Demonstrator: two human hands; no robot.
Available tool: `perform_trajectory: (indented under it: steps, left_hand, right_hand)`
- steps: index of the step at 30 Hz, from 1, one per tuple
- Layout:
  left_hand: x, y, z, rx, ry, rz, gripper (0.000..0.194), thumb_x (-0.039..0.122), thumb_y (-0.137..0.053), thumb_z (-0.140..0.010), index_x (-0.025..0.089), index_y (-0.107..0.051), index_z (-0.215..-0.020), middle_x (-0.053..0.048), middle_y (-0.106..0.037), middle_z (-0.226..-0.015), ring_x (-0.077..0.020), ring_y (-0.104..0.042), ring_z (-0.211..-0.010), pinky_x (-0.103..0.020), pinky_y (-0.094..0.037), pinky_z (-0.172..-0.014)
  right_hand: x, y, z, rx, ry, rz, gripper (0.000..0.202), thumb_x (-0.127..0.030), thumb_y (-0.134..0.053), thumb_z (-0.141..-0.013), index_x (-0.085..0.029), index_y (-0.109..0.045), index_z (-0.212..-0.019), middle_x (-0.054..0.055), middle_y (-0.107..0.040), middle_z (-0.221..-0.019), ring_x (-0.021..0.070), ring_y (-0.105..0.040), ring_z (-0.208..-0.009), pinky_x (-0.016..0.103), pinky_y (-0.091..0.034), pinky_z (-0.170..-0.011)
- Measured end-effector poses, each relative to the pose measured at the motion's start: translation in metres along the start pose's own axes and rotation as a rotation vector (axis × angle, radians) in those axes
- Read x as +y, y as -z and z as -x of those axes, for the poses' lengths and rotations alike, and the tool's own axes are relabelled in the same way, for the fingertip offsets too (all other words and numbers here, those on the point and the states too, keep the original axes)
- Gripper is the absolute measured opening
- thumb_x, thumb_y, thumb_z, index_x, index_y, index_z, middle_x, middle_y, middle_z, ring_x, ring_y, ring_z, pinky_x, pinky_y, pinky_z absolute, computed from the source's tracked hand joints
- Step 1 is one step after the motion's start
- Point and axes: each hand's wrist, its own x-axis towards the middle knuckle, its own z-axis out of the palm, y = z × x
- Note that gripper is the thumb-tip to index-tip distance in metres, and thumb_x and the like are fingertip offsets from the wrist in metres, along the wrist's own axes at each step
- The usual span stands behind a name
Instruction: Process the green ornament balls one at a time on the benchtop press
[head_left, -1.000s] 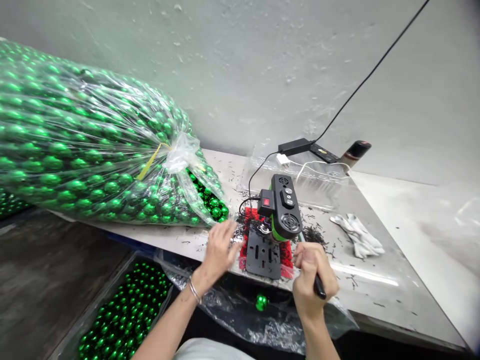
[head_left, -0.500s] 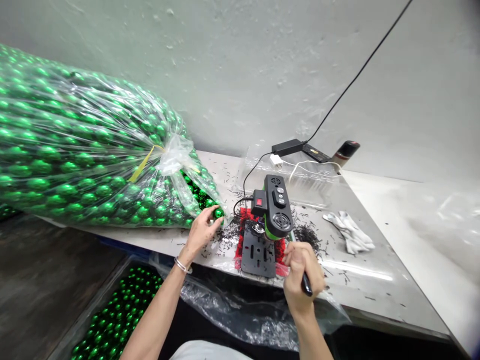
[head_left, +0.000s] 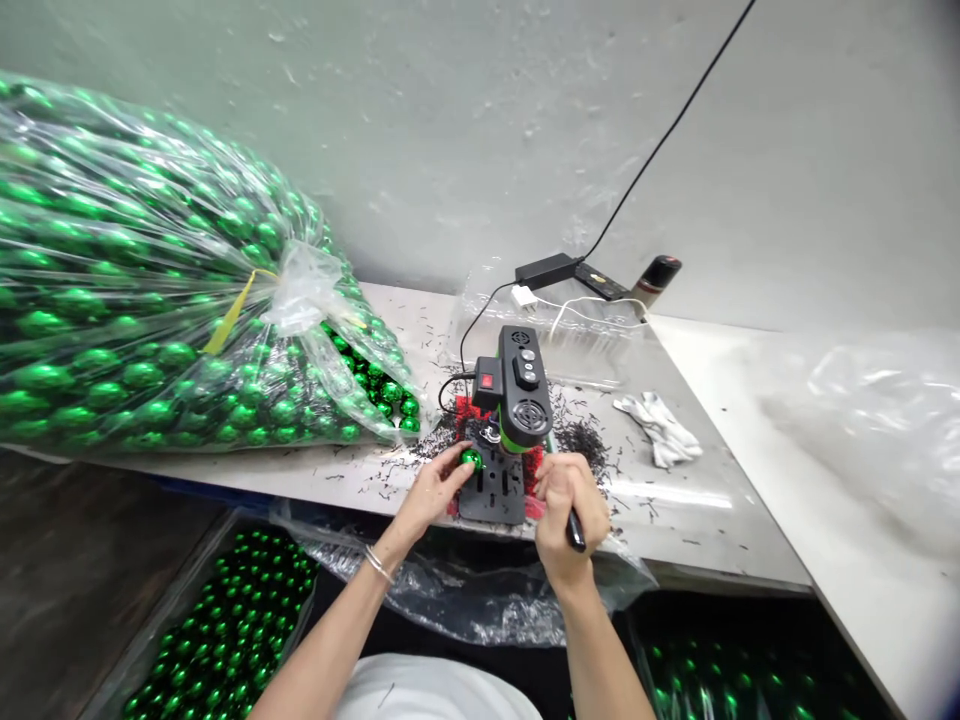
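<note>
Between the thumb and fingers of my left hand (head_left: pixel 433 490) is a shiny green ball (head_left: pixel 472 458), held over the left side of a black slotted base plate (head_left: pixel 491 500). Above the plate stands a small black and green press-like machine (head_left: pixel 525 385) with round vents, buttons and a red switch. My right hand (head_left: pixel 574 515) is wrapped round a black-ended lever handle (head_left: pixel 576 530) at the machine's right side. A large clear bag (head_left: pixel 172 280) full of green balls lies at the left, with a torn opening (head_left: pixel 375 385) facing the machine.
Black scraps (head_left: pixel 585 442) litter the table around the machine. White gloves (head_left: pixel 660 428) lie at the right, and a power adapter (head_left: pixel 546 270) with cables sits behind. Below the table, a lined container (head_left: pixel 225 610) holds more green balls; others show at lower right.
My left hand has moved right from the bag's opening to the machine's plate, carrying a green ball. My right hand stays on the lever handle. The camera view has shifted slightly.
</note>
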Motion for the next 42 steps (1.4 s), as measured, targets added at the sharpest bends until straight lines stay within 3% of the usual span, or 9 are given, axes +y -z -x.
perform_trajectory:
  steps: [5, 11, 18, 23, 28, 36, 42]
  left_hand:
    - [0.0, -0.017, 0.0, 0.026, -0.159, -0.424, 0.037, 0.033, -0.068, -0.084, 0.02, -0.07, -0.118, -0.007, -0.077, -0.099, -0.0222, -0.07, -0.086, -0.037, -0.057, -0.082]
    - [0.011, -0.021, 0.0, -0.012, -0.36, -0.713, 0.03, 0.027, -0.069, -0.085, 0.019, -0.071, -0.113, -0.011, -0.075, -0.112, -0.0286, -0.069, -0.104, -0.043, -0.055, -0.095]
    - [-0.009, -0.029, -0.002, 0.071, -0.485, -0.721, 0.026, 0.034, -0.071, -0.087, 0.021, -0.071, -0.11, -0.009, -0.074, -0.11, -0.027, -0.067, -0.104, -0.044, -0.052, -0.094]
    - [-0.021, -0.029, -0.003, 0.084, -0.522, -0.694, 0.029, 0.036, -0.07, -0.089, 0.021, -0.07, -0.113, -0.01, -0.073, -0.111, -0.0271, -0.065, -0.105, -0.045, -0.049, -0.095]
    - [-0.024, -0.029, -0.004, 0.083, -0.52, -0.674, 0.031, 0.038, -0.07, -0.089, 0.019, -0.07, -0.114, -0.01, -0.073, -0.109, -0.0271, -0.065, -0.105, -0.045, -0.048, -0.096]
    - [-0.025, -0.029, -0.004, 0.073, -0.528, -0.658, 0.033, 0.042, -0.069, -0.089, 0.019, -0.07, -0.114, -0.011, -0.073, -0.111, -0.0275, -0.064, -0.105, -0.046, -0.049, -0.096]
    - [-0.024, -0.03, -0.006, 0.077, -0.526, -0.659, 0.031, 0.04, -0.071, -0.088, 0.019, -0.07, -0.112, -0.011, -0.073, -0.111, -0.0277, -0.065, -0.105, -0.047, -0.05, -0.095]
  right_hand:
    - [-0.002, 0.001, -0.001, -0.008, 0.007, -0.009, 0.029, -0.005, -0.042, -0.093, -0.021, -0.045, -0.069, -0.001, -0.05, -0.068, 0.0125, -0.055, -0.068, 0.027, -0.043, -0.06]
    - [0.0, 0.001, 0.001, -0.006, 0.025, -0.014, 0.029, -0.003, -0.042, -0.092, -0.022, -0.045, -0.069, -0.002, -0.049, -0.065, 0.0131, -0.055, -0.069, 0.027, -0.044, -0.061]
    - [0.002, 0.0, 0.008, -0.005, 0.025, 0.013, 0.028, -0.004, -0.041, -0.092, -0.021, -0.047, -0.071, -0.001, -0.052, -0.069, 0.0127, -0.055, -0.068, 0.027, -0.045, -0.06]
    - [0.017, -0.002, 0.025, -0.024, 0.067, 0.016, 0.025, -0.012, -0.039, -0.095, -0.021, -0.048, -0.073, 0.001, -0.053, -0.075, 0.0131, -0.053, -0.066, 0.029, -0.045, -0.06]
    - [0.039, -0.01, 0.046, 0.039, 0.151, 0.037, 0.026, -0.017, -0.036, -0.098, -0.021, -0.049, -0.075, 0.001, -0.055, -0.077, 0.0139, -0.055, -0.067, 0.036, -0.05, -0.072]
    - [0.055, -0.021, 0.064, 0.112, 0.13, 0.049, 0.029, -0.02, -0.034, -0.099, -0.022, -0.046, -0.073, -0.002, -0.052, -0.075, 0.0132, -0.054, -0.066, 0.043, -0.05, -0.085]
    - [0.053, -0.018, 0.06, 0.052, 0.167, 0.045, 0.029, -0.02, -0.035, -0.099, -0.022, -0.045, -0.071, -0.002, -0.051, -0.076, 0.0128, -0.057, -0.066, 0.039, -0.05, -0.079]
